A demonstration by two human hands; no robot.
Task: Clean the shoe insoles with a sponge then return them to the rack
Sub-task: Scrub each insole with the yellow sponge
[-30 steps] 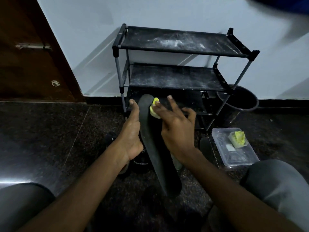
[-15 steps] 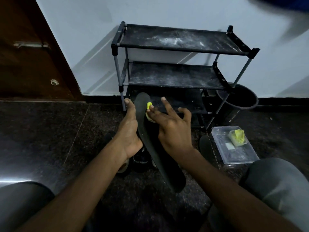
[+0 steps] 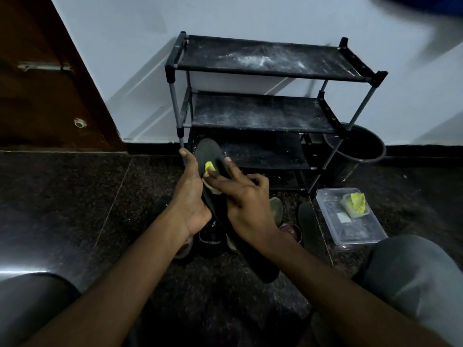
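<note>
A pale, plain wall (image 3: 250,16) filled the back of the room, crossed by slanting shadows. A black skirting strip (image 3: 426,152) ran along its foot. At the left stood a dark brown wooden door (image 3: 37,96) with a metal latch (image 3: 45,67) and a small round fitting (image 3: 80,123) lower down. The floor (image 3: 62,196) was dark speckled polished stone with thin pale joints, and a bright patch of reflected light (image 3: 20,266) lay at its left edge. Against the wall stood a black three-tier rack (image 3: 263,58) on grey poles, its shelves dusted white. A dark round bucket (image 3: 363,146) sat just beside its right legs.
</note>
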